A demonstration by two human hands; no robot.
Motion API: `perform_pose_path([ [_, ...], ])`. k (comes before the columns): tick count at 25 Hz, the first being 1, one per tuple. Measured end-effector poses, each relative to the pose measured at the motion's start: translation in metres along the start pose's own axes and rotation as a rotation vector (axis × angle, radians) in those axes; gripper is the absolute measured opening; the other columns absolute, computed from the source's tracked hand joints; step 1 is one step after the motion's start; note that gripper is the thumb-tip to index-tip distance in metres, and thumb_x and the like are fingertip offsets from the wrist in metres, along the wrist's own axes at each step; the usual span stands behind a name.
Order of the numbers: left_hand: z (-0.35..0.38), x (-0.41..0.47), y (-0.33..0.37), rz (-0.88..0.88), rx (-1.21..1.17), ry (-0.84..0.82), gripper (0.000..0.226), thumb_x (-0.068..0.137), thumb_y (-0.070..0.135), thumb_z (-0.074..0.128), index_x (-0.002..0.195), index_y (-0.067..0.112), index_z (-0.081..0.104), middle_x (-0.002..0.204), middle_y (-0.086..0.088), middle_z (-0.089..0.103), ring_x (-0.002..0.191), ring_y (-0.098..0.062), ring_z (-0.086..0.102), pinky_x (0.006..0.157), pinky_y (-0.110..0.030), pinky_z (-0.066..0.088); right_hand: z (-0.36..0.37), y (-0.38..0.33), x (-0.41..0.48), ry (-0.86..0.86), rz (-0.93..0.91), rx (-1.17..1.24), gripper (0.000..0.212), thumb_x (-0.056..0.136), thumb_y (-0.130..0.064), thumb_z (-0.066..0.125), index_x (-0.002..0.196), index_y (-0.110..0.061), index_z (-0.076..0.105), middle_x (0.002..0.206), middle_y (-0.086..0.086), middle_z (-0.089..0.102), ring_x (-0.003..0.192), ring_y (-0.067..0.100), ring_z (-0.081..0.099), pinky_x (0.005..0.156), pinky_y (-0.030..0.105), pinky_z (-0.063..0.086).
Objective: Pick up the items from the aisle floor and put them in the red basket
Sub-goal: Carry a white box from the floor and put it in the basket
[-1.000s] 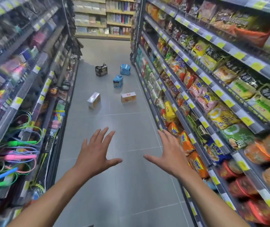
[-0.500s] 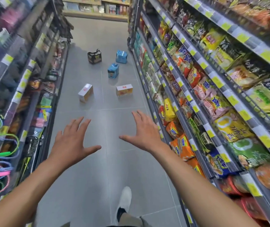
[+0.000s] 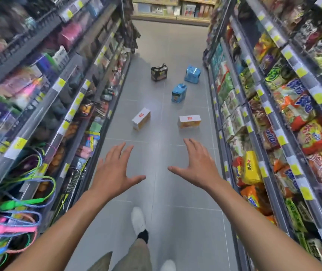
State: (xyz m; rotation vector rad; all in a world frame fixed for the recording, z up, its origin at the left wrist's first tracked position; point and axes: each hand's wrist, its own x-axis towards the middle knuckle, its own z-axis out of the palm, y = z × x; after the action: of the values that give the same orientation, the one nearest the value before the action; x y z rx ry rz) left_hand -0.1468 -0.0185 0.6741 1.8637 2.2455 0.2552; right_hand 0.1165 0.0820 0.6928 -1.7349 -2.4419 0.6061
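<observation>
- Grey floor (image 3: 183, 216) carries all five items; none is lifted, so I judge the task barely begun.
- Left hand (image 3: 115, 171) is in the air short of the items, fingers spread, grip empty.
- Left box (image 3: 141, 122) lies nearest that hand, with the dark pack (image 3: 159, 72) further down the aisle.
- Near blue pack (image 3: 179, 93), right box (image 3: 189, 121) and far blue pack (image 3: 192, 74) sit apart from one another.
- Right hand (image 3: 197, 167) is raised too, fingers spread, grip empty.
- Red basket is nowhere in view.
</observation>
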Motion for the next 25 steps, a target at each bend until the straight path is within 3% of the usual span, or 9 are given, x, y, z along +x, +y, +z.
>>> perform_pose_path([
  [6, -0.011, 0.13, -0.04, -0.012, -0.023, -0.003, 0.108, 0.067, 0.086, 0.054, 0.156, 0.032, 0.021, 0.165, 0.001, 0.02, 0.154, -0.023, 0.016, 0.114, -0.06, 0.034, -0.014, -0.028, 0.132, -0.02, -0.01, -0.002, 0.114, 0.074, -0.079, 0.066, 0.163, -0.031, 0.014, 0.171, -0.004, 0.016, 0.154, 0.024, 0.023, 0.121, 0.051, 0.031],
  [10, -0.019, 0.218, -0.054, 0.003, -0.017, -0.048, 0.109, 0.07, 0.079, 0.065, 0.157, 0.031, 0.022, 0.166, 0.0, 0.019, 0.153, -0.024, 0.016, 0.113, -0.064, 0.033, -0.025, -0.036, 0.213, -0.013, 0.028, -0.012, 0.114, 0.074, -0.08, 0.065, 0.163, -0.029, 0.016, 0.171, -0.004, 0.016, 0.154, 0.024, 0.023, 0.12, 0.052, 0.032],
  [16, -0.016, 0.318, -0.059, -0.004, -0.019, -0.085, 0.109, 0.072, 0.079, 0.065, 0.158, 0.033, 0.017, 0.167, 0.002, 0.015, 0.154, -0.023, 0.014, 0.116, -0.064, 0.029, -0.038, -0.027, 0.309, -0.017, 0.041, -0.022, 0.112, 0.075, -0.079, 0.065, 0.163, -0.028, 0.016, 0.171, -0.005, 0.014, 0.156, 0.021, 0.019, 0.121, 0.05, 0.032],
  [25, -0.011, 0.491, -0.056, -0.187, -0.022, -0.095, 0.109, 0.072, 0.079, 0.065, 0.158, 0.033, 0.017, 0.169, 0.004, 0.009, 0.156, -0.021, 0.007, 0.119, -0.061, 0.024, -0.071, 0.01, 0.524, -0.124, -0.118, -0.065, 0.114, 0.074, -0.082, 0.062, 0.163, -0.03, 0.014, 0.171, -0.002, 0.016, 0.155, 0.022, 0.021, 0.124, 0.049, 0.027],
])
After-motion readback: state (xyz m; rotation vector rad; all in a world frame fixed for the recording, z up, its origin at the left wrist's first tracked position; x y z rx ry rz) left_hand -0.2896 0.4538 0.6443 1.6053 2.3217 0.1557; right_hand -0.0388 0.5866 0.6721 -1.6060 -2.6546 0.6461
